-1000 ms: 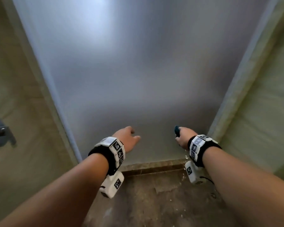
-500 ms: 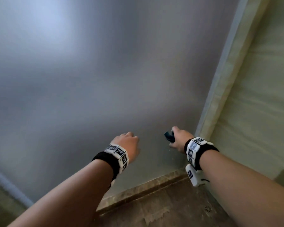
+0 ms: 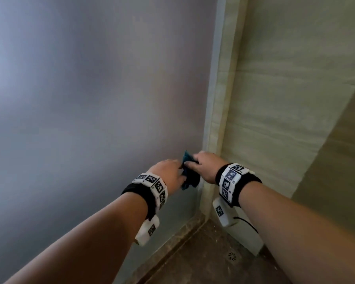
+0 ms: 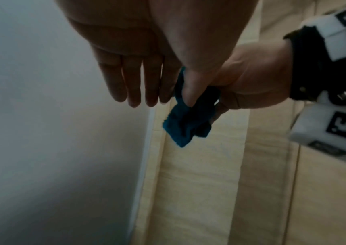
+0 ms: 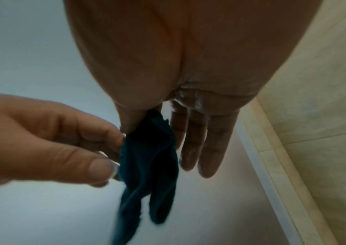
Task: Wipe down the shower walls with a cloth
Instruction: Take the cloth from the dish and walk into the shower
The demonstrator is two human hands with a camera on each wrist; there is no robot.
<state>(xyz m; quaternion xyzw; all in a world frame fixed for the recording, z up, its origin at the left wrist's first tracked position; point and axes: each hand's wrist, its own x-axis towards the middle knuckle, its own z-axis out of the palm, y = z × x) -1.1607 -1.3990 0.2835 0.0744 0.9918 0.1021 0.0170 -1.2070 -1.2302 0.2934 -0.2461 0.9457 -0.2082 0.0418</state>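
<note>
Teal-blue cloth (image 3: 188, 173), small and crumpled, sits between both hands, low down in front of the frosted grey shower wall (image 3: 90, 109) and just left of the beige corner trim (image 3: 219, 119).

Right hand (image 3: 205, 167): thumb and forefinger pinch the cloth's upper part. In the right wrist view the cloth (image 5: 151, 165) hangs down from that pinch in two loose folds, w/ the other three fingers (image 5: 207, 145) held straight and close together beside it, not on the fabric. White residue shows at the finger bases; what it is cannot be told.

Left hand (image 3: 168, 173): thumb and forefinger pinch the cloth's left edge. The left wrist view shows the thumb pressed onto the cloth (image 4: 185, 122) w/ the fabric passing behind it; the remaining fingers (image 4: 134, 82) are straight, side by side, free of the cloth. The right wrist view shows the same left hand (image 5: 48, 140) from the side, fingertips closed on the cloth edge.

Both hands are close together, approx. level, w/ the cloth bunched between them. Whether the cloth touches the wall cannot be told.

Each wrist carries a black band w/ white marker blocks (image 3: 152, 185). Beige tiled wall (image 3: 285, 99) to the right of the trim. Brown stone floor (image 3: 203, 259) below, w/ a small round drain (image 3: 232, 256) near the corner.
</note>
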